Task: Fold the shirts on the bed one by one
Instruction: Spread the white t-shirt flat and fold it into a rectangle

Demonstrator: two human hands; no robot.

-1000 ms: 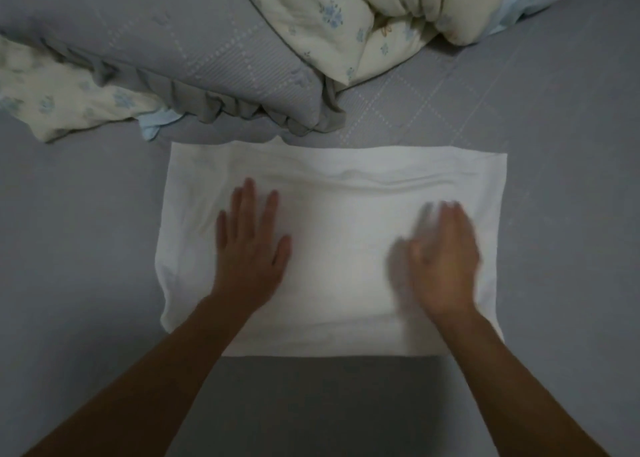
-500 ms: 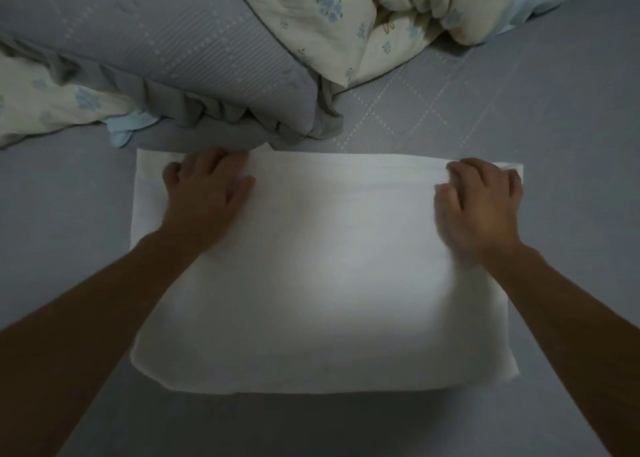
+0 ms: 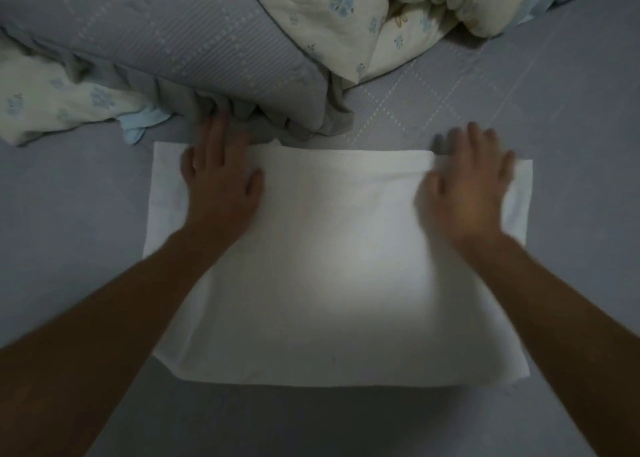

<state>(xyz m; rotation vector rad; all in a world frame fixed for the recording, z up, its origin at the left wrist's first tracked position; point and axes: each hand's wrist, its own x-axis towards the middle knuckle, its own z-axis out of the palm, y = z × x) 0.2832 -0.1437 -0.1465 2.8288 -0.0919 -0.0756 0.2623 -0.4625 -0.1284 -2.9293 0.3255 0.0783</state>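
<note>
1. Half a second ago both our hands were curled over the shirt's far edge; now the fingers have straightened and lie flat, the fingertips reaching past that edge.
2. Nearest us, the white shirt [image 3: 332,276] lies on the grey bed sheet [image 3: 69,235] as a broad folded rectangle, its near edge a rounded fold and its top face smooth. No sleeves or collar show, so we judge the main folds on this one done.
3. Further out, our left hand [image 3: 221,179] presses flat on the shirt's far left part, fingers straight and slightly apart, holding nothing; the longest fingertips touch the frill of the grey pillow [image 3: 166,41].
4. Our right hand [image 3: 467,183] rests flat near the far right corner, blurred, fingers spread and gripping nothing. A narrow strip of the layer beneath shows past it on the right.
5. We judge this a smoothing pass; a further halving or setting the shirt aside may remain.
6. Beyond the pillow, a cream floral quilt [image 3: 346,16] is bunched up. We see no other shirts in view, so we cannot tell how many are left.
</note>
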